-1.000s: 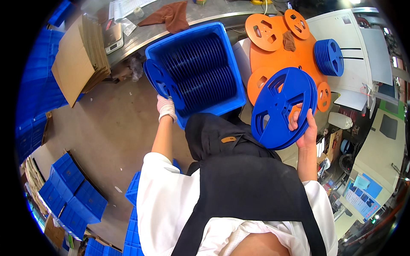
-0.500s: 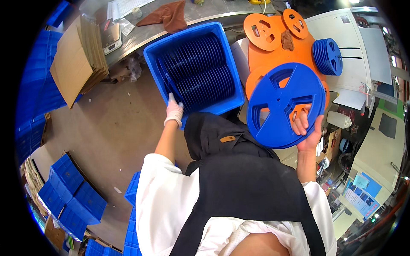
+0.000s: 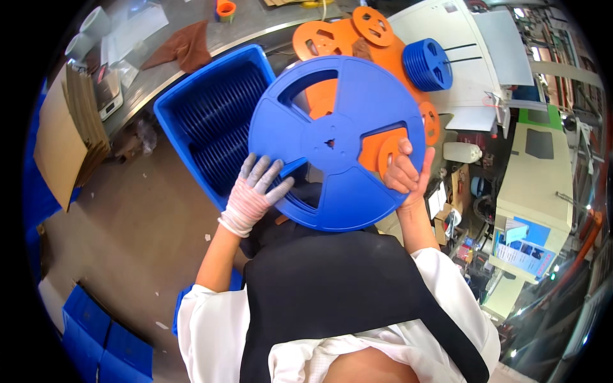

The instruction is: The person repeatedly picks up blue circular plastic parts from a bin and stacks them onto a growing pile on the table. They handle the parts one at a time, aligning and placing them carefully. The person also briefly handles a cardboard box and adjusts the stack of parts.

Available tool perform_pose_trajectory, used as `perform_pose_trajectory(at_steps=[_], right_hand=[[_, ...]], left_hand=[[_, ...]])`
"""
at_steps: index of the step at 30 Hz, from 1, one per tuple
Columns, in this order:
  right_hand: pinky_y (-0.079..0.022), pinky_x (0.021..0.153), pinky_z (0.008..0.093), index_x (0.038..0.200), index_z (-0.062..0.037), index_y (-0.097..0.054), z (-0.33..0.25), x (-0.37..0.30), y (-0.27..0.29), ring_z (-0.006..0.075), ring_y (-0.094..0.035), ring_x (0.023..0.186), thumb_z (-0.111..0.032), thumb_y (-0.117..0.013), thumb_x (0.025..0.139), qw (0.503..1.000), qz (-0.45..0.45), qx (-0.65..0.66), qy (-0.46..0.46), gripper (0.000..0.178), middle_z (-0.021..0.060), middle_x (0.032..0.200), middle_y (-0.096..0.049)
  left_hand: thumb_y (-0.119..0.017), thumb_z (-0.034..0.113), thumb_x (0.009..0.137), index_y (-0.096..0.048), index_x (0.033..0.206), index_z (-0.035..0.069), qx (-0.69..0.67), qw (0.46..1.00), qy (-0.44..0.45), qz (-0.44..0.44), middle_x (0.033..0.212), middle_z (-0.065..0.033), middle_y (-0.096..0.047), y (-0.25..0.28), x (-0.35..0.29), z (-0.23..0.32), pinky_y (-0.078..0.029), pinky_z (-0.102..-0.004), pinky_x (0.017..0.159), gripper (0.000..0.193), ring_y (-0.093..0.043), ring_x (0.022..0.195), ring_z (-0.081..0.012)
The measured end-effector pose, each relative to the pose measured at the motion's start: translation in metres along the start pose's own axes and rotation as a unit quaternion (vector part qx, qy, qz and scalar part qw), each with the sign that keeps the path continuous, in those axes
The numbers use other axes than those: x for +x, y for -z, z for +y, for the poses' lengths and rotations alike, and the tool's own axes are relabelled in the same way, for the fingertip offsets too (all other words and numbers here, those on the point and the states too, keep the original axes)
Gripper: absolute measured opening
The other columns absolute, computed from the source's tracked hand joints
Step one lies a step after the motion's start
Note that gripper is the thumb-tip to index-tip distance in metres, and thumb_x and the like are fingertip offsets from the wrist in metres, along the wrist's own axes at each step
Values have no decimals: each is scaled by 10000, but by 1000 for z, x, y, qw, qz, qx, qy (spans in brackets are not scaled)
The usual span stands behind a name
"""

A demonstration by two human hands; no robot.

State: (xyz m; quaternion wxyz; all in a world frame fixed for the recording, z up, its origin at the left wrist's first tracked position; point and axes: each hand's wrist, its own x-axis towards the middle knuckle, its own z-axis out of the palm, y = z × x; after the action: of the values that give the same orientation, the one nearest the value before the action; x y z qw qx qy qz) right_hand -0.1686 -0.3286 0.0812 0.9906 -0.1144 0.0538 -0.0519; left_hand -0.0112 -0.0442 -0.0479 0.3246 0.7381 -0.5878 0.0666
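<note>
"Right hand (image 3: 408,175): how does it stand?"

"Curled closed at the right-hand window of a large blue three-window reel (image 3: 345,143), with the thumb outside the rim. The left hand (image 3: 249,198), gloved, has its fingers spread and extended over the reel's lower-left rim."

"Where does the reel lie, edge by edge?"

"Held face up before the black apron (image 3: 332,281). Its left edge overlaps the right side of a blue bin (image 3: 189,150), where dark blue reels (image 3: 217,121) stand in a row; its upper-right edge overlaps an orange panel (image 3: 399,70). Whether it touches either cannot be told."

"And room for moving?"

"Floor (image 3: 134,210) extends leftward from the bin and the left forearm."

"Surface and surroundings?"

"Beyond the bin, a grey bench (image 3: 268,19) carries a brown cloth (image 3: 182,48). Cardboard sheets (image 3: 64,134) stand at left; a pale cabinet (image 3: 533,172) stands at right."
</note>
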Motion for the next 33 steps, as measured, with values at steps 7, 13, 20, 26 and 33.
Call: perform_pose_trajectory(at_steps=[7,13,20,26,33], right_hand=[[-332,392,198,1157,-24,-437,-7,1,-2,49,-412,414,-531,-493,985,998,-34,-42,-14,539,-10,589,-417],[-440,454,263,1211,-20,-435,-11,6,-4,112,-491,454,-615,-467,956,994,-27,-107,-22,649,40,673,-505],[-546,639,352,1398,1,-387,-5,20,-13,221,-650,752,-683,-384,944,964,113,-238,25,820,105,872,-605],[-497,586,317,1322,-35,-472,-11,16,19,223,-654,744,-622,-363,985,926,259,-275,11,686,151,1016,-660],[-464,520,260,1233,-58,-493,-6,8,26,173,-653,685,-460,-496,1008,825,362,-434,-14,461,124,969,-640]], left_hand=[[-644,108,754,-622,1095,180,4,998,-10,-67,1305,-128,-540,11,0,7,-420,-547,1070,349,-500,1242,-371],[-613,72,760,-598,1053,98,-11,998,-19,-52,1263,-230,-565,15,3,4,-447,-550,1029,295,-544,1190,-422],[-632,-2,774,-621,1062,67,-138,985,107,-2,1237,-226,-619,12,-10,6,-484,-427,1008,296,-599,1160,-402],[-567,-51,919,-642,1108,71,-639,651,400,92,1163,-142,-673,-3,-53,3,-555,-328,892,237,-672,1058,-252],[-746,43,826,-578,1102,65,-753,372,510,189,1140,-181,-650,1,-92,-2,-620,-472,841,323,-667,1058,-290]])
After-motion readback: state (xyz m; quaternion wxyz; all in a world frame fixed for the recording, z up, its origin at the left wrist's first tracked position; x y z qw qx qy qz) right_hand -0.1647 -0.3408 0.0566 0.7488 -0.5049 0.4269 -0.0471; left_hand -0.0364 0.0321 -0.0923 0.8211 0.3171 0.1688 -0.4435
